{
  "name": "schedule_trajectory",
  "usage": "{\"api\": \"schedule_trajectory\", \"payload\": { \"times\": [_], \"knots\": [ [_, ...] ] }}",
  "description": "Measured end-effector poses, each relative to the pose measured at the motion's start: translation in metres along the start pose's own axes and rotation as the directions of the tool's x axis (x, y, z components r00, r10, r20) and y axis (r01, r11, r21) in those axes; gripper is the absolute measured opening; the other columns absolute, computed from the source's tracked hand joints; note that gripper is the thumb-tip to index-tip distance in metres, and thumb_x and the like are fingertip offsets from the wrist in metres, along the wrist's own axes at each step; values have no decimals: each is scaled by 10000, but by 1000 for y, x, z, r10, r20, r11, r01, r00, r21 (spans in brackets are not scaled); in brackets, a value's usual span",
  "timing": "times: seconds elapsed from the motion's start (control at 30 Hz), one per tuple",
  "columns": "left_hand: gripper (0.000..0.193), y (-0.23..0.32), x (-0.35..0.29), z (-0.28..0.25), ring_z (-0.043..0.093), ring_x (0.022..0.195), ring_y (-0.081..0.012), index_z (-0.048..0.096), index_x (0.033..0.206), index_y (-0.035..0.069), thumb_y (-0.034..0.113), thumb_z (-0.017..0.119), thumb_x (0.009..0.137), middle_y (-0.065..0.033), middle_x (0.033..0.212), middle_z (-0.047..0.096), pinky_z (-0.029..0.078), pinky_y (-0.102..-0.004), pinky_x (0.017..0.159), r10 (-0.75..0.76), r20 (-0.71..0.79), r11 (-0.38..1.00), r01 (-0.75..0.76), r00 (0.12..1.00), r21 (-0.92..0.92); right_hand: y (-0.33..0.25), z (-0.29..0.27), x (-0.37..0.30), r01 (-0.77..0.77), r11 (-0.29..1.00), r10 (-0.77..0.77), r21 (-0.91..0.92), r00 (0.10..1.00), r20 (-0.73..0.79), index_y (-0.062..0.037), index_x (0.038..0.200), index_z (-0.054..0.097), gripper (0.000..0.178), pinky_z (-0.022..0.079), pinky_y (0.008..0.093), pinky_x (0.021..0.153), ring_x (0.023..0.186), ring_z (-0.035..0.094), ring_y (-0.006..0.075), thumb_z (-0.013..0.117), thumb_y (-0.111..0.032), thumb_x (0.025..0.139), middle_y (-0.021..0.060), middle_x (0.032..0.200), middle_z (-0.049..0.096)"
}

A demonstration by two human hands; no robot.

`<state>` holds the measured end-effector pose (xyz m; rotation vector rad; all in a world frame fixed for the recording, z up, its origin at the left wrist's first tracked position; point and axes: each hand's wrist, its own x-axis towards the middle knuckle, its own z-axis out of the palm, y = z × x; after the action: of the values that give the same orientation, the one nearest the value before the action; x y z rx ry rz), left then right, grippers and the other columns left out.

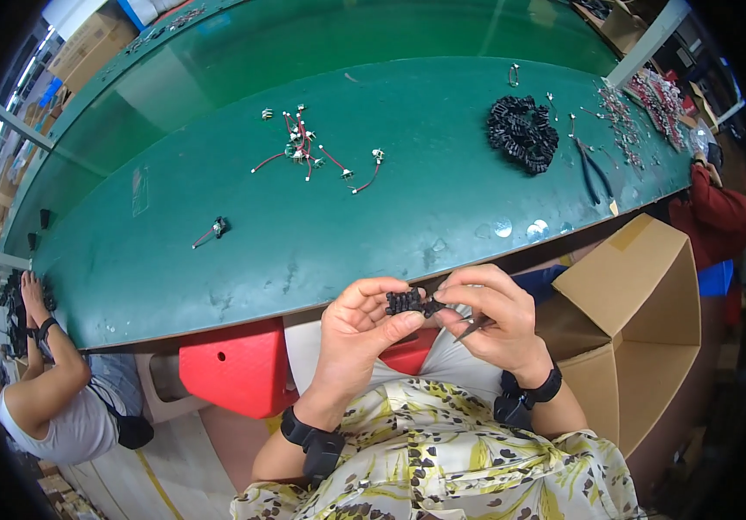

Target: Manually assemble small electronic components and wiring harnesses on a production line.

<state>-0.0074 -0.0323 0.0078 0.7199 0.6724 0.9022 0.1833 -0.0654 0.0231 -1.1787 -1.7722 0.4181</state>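
Observation:
Over the table's near edge, my left hand is closed, pinching a short row of black ribbed plastic parts between thumb and fingers. My right hand is closed too. Its thumb and fingertips grip a small black piece at the right end of that row; whether the two are joined I cannot tell. A dark pointed tool, perhaps tweezers, sticks out from under the right fingers, its handle hidden.
On the green table lie red-wired connectors, a heap of black ribbed parts and pliers. A cardboard box stands open at right, a red stool at left. Co-workers sit left and right.

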Motion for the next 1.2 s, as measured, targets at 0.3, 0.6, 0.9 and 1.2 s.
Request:
{"api": "schedule_trajectory", "payload": {
  "times": [0.3,0.6,0.9,1.2],
  "knots": [
    [335,-6,1,-2,636,932,-128,599,1122,10,-41,715,812,-78,1034,655,544,-260,830,-71,46,997,70,996,15,2,-24,13,66,991,-34,-117,966,258,-81,950,694,231,523,302,535,645,647,195,725,-2,735,33,927,641],
    [398,2,6,1,649,948,-130,564,1165,-11,-60,723,804,-87,1038,662,549,-253,838,-18,79,992,8,997,122,3,-9,7,-80,997,78,8,984,159,-104,1059,686,340,543,300,560,718,669,205,735,-29,730,56,941,646],
    [430,0,7,4,675,921,-144,552,1225,-21,-47,706,824,-131,1059,682,559,-264,836,-70,42,988,64,997,139,11,1,-6,50,994,-42,-95,996,79,-78,1094,691,434,534,288,538,680,656,204,747,-15,668,76,903,649],
    [517,3,3,5,670,912,-134,556,1251,-3,-36,755,775,-101,1043,692,559,-264,825,-194,-12,981,193,981,-6,8,6,-4,24,999,-19,-46,994,104,-75,1059,716,441,505,285,526,647,628,186,818,-109,632,68,849,623]
  ]
}}
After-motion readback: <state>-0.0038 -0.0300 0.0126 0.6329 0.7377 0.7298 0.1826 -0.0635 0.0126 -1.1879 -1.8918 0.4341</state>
